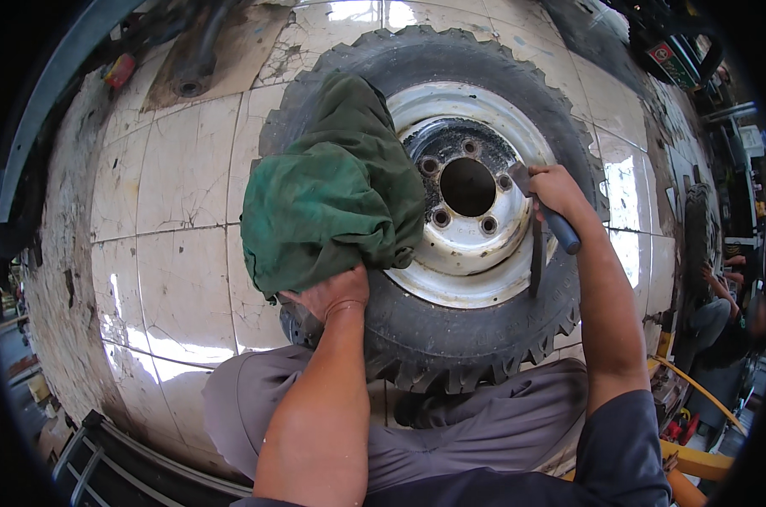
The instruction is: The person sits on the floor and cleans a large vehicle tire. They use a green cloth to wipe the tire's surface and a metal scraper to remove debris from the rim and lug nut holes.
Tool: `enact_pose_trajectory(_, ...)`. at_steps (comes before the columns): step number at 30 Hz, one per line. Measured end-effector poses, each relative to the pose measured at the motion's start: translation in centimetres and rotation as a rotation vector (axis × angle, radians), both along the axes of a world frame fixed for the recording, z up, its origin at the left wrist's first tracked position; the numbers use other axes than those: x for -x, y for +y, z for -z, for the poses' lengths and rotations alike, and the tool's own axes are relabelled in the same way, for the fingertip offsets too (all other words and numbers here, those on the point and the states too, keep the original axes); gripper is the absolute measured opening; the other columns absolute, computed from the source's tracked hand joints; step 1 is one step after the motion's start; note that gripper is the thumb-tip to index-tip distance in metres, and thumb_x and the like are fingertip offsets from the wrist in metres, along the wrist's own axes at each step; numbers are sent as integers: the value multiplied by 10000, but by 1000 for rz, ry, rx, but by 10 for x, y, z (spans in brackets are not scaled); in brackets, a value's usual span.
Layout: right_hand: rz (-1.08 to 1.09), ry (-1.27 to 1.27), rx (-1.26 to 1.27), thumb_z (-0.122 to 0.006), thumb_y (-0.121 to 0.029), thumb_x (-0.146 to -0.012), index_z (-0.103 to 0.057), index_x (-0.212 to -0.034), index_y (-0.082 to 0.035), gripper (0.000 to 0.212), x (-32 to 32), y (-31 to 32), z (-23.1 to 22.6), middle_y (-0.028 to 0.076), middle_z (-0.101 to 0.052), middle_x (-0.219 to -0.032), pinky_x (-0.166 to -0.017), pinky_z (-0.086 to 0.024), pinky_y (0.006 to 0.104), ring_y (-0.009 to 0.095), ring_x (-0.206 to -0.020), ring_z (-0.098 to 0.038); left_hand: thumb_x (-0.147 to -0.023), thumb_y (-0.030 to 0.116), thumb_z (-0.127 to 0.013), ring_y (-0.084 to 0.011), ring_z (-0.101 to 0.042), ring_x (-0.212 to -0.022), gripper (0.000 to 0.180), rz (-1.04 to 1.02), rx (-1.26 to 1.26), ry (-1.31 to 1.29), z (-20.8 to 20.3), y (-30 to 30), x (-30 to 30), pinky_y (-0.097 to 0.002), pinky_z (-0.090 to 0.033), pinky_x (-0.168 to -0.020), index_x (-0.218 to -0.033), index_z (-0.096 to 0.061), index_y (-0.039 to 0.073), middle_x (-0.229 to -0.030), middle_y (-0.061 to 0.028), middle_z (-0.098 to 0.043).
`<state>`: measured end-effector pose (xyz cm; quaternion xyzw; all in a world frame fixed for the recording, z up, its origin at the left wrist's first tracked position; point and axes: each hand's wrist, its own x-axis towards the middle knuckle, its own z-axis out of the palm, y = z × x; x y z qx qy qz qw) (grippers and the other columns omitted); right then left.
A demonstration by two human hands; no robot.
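Observation:
A large black tyre (476, 334) with chunky tread lies flat on the floor, mounted on a worn white steel wheel rim (451, 287) with bolt holes round a big centre hole. A dark green cloth (315, 198) is heaped over the tyre's left side and part of the rim. My left hand (328, 291) reaches under the cloth's lower edge, its fingers hidden. My right hand (556, 190) is closed round a scraper-like hand tool with a blue-grey handle (562, 232), its metal end over the rim's right side. Below that hand, a dark narrow strip (536, 258) crosses the rim's edge.
Cracked, glossy cream tiles (176, 182) surround the wheel. A stained board (218, 55) with a metal part on it lies at the far left. Another tyre (697, 224) stands at the right, near another person's arm (721, 287). A yellow metal frame (696, 460) is at the lower right.

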<state>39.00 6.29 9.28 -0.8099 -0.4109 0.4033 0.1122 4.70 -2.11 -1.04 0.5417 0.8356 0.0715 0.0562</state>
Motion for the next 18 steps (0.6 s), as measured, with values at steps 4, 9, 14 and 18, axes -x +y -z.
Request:
enact_pose_trajectory(4, -27, -33, 3, -511, -81, -798, -642, -1204, 52, 447, 4, 4, 6, 111, -579, -639, -454, -489, 342, 201, -466, -573, -830, 530, -530, -339, -289, -1447, 739, -5, 0, 4, -1, 0, -2, -661, -99, -1131, -1489, -395, 224, -1546, -95, -372)
enact_pose_trajectory(9, -18, -70, -72, -476, -82, -783, -664, -976, 48, 299, 9, 4, 9, 143, -601, -644, -469, -499, 379, 240, -484, -607, -821, 527, -537, -356, -279, -1451, 763, -27, 33, -26, 3, 0, 0, -704, -86, -1121, -1503, -374, 226, -1555, -95, -358)
enact_pose_trajectory(14, -35, -95, -40, -473, -82, -784, -676, -950, 39, 289, 8, 6, 10, 147, -608, -646, -484, -511, 381, 241, -495, -619, -821, 520, -539, -363, -289, -1445, 757, -18, 6, -22, -1, 0, -2, -713, -92, -1116, -1502, -377, 231, -1555, -92, -361)
enact_pose_trajectory(18, -69, -82, -22, -495, -73, -793, -675, -1072, 56, 356, 2, 6, 12, 121, -591, -648, -460, -503, 346, 203, -484, -591, -814, 515, -548, -361, -296, -1443, 751, -20, -18, -24, 0, 0, -2, -714, -94, -1114, -1494, -391, 234, -1549, -94, -372)
